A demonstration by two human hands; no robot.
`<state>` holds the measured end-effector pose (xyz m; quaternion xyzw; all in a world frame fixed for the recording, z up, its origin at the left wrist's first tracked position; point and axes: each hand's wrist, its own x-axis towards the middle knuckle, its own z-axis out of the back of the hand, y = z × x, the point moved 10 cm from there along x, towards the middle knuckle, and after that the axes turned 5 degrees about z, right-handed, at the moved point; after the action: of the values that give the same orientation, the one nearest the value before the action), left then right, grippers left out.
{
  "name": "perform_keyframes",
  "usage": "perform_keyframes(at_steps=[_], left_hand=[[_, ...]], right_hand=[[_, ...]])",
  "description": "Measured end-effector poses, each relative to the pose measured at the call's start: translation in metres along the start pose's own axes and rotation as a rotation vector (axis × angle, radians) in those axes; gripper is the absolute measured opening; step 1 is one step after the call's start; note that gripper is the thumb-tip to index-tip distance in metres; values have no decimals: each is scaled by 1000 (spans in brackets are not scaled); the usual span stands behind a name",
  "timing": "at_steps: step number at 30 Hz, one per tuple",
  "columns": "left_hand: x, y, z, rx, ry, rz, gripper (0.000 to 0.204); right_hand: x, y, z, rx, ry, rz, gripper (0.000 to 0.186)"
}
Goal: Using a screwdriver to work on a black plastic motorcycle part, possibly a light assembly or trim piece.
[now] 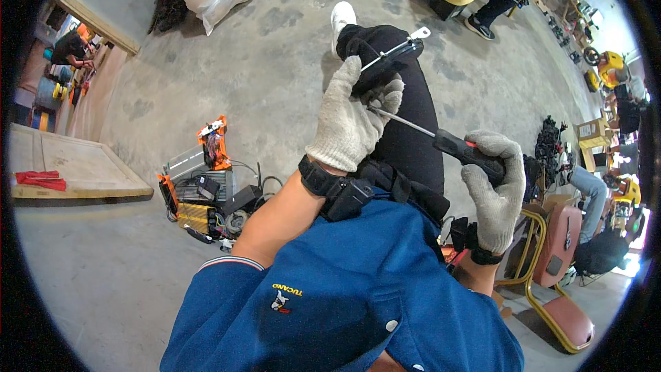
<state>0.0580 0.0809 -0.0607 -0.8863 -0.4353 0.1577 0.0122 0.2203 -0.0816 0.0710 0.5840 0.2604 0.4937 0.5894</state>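
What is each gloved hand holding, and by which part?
The left hand grips a small black part with a metal bracket around its lower end. The right hand holds a black-and-red-handled screwdriver by its handle, tip at the part.

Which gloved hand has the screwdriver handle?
The right hand: its grip wraps the screwdriver by its black-and-red handle. The left hand instead clutches the black part with a metal bracket.

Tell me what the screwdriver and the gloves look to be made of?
Screwdriver: the thin shaft looks like bare metal, bright and shiny; the handle seems black plastic or rubber with a red band, matte. The gloves on the left hand and right hand look like knitted cotton, grey-white with a visible weave.
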Motion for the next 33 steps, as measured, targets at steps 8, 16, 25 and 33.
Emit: perform_keyframes(at_steps=[8, 16, 25, 33], left_hand=[[-5, -2, -7, -25, 65, 36, 34], [-11, -5, -7, -14, -2, 4, 30], [-8, -11, -3, -20, 5, 33, 37], [-10, -3, -8, -125, 74, 110, 44]], right_hand=[[-4, -8, -1, 23, 8, -46, 37], [-12, -11, -1, -1, 30, -68, 39], [-15, -16, 7, -43, 7, -101, 34], [-18, -18, 29, 38, -128, -118, 26]])
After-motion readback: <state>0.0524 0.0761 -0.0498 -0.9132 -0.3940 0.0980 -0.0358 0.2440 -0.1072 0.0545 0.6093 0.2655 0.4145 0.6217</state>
